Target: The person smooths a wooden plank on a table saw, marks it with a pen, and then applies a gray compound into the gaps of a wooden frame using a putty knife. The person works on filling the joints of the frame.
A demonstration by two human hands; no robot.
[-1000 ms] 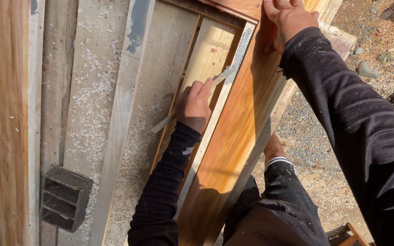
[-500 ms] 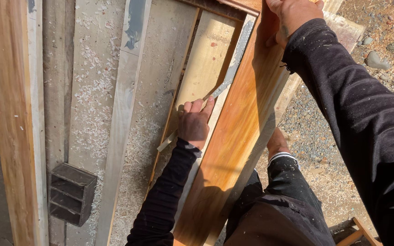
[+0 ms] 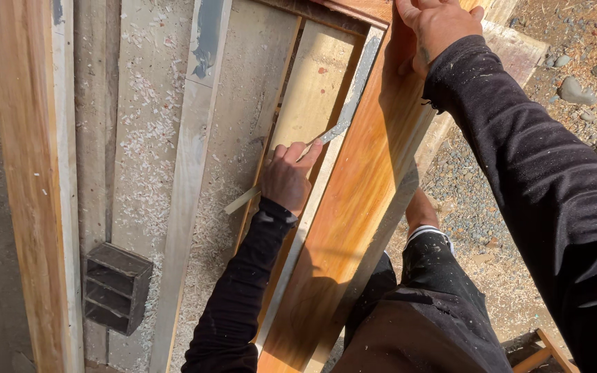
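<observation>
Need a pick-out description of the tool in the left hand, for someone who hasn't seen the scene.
Start at the long orange-brown wooden board running diagonally, steadied at its top by the right hand. Just left of it lies a paler plank, where the left hand grips a thin flat metal strip. It is the only grey, slim metal piece crossing the wood; a pale end sticks out behind the hand.

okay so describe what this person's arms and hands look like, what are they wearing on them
Both arms wear long black sleeves flecked with pale sawdust. The left hand and right hand are bare, no gloves. The left sleeve has a ribbed cuff; the right sleeve looks looser.
</observation>
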